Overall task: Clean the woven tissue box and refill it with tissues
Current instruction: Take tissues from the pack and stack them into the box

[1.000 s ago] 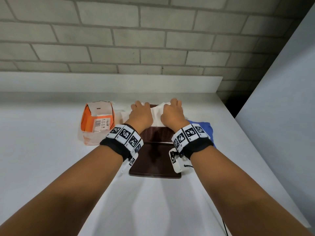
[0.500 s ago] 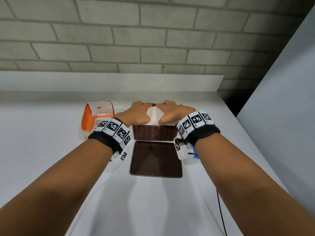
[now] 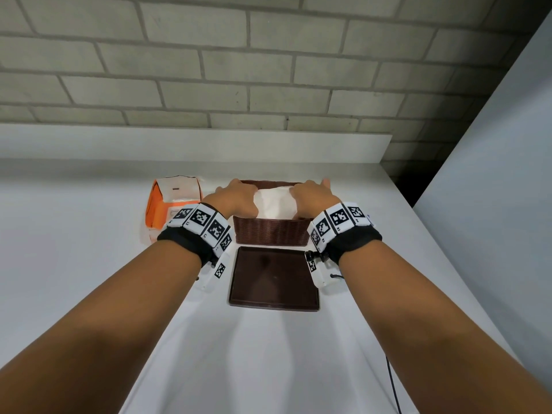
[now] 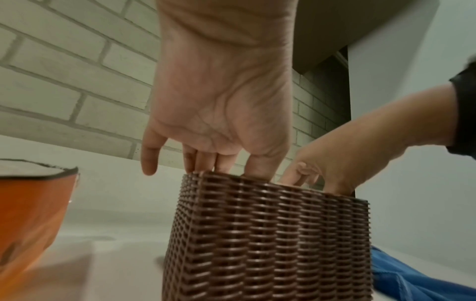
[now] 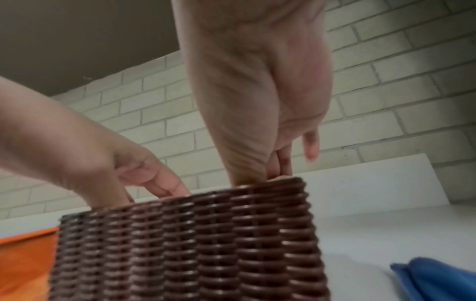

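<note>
The brown woven tissue box [image 3: 270, 233] stands open-topped at the back of the white counter [image 3: 89, 264]. A white stack of tissues [image 3: 274, 201] lies inside it, level with the rim. My left hand [image 3: 237, 197] presses straight fingers down inside the box's left end, and my right hand [image 3: 310, 197] does the same at the right end. In the left wrist view the fingers [image 4: 226, 160] dip behind the woven wall [image 4: 270, 234]. The right wrist view shows the same over the rim [image 5: 193, 234]; fingertips are hidden. The flat brown lid [image 3: 273, 279] lies in front of the box.
An orange tissue pack [image 3: 167, 201] sits just left of the box. A blue cloth [image 5: 438, 279] lies to its right. A brick wall and raised ledge [image 3: 179, 141] close off the back, a grey panel [image 3: 493, 204] the right side. A black cable [image 3: 394, 389] runs along the near right.
The tissue stack, held over the box a second ago, has sunk into it. Both hands have spread from the middle to the box's ends.
</note>
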